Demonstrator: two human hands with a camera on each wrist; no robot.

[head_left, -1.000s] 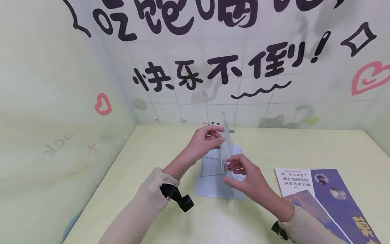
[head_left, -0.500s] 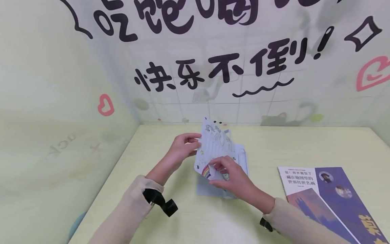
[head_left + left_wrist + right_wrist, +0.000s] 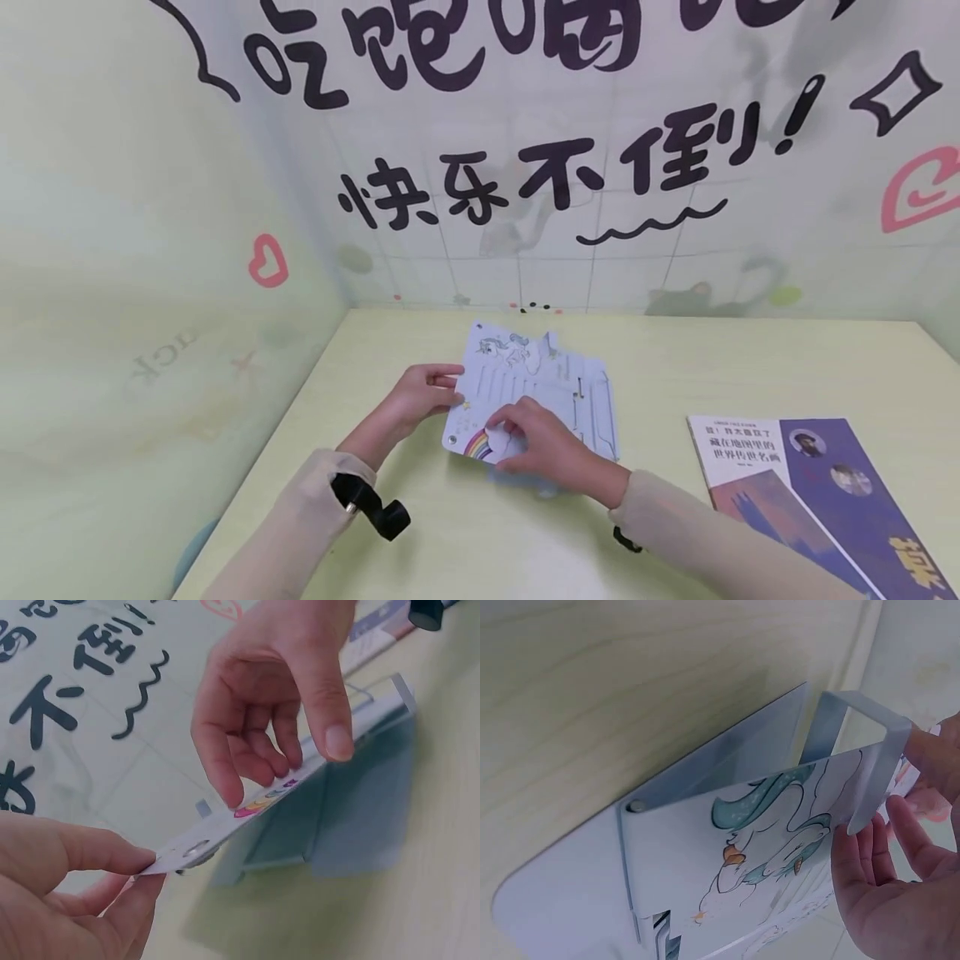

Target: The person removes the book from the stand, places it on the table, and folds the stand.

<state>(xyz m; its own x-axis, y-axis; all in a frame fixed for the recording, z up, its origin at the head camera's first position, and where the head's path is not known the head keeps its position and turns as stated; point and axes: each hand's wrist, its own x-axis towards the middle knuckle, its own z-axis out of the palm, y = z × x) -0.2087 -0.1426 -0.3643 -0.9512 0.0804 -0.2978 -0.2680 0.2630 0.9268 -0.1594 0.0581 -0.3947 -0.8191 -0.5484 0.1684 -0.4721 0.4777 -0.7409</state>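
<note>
A white folding book stand (image 3: 517, 375), printed with a unicorn and a rainbow, stands half unfolded on the table, its front panel tilted. My left hand (image 3: 416, 400) pinches the panel's left edge; the left wrist view shows that hand's thumb (image 3: 112, 851) on one face and fingers on the other. At the lower corner, my right hand (image 3: 543, 442) grips the panel beside the rainbow, its fingers curled against the printed face. A bent metal strip (image 3: 896, 742) of the stand juts out near the right fingers in the right wrist view. Below the panel lies a pale base plate (image 3: 360, 817).
To the right on the wooden table (image 3: 652, 367) lies a purple and white book (image 3: 817, 467). A printed wall sheet (image 3: 420, 267) rises behind the table. Another pale sheet (image 3: 135, 350) stands at the left side.
The front panel, edge-on to the head camera earlier, has swung left and tipped back so its printed face shows. Both hands have moved left and the left one lower with it.
</note>
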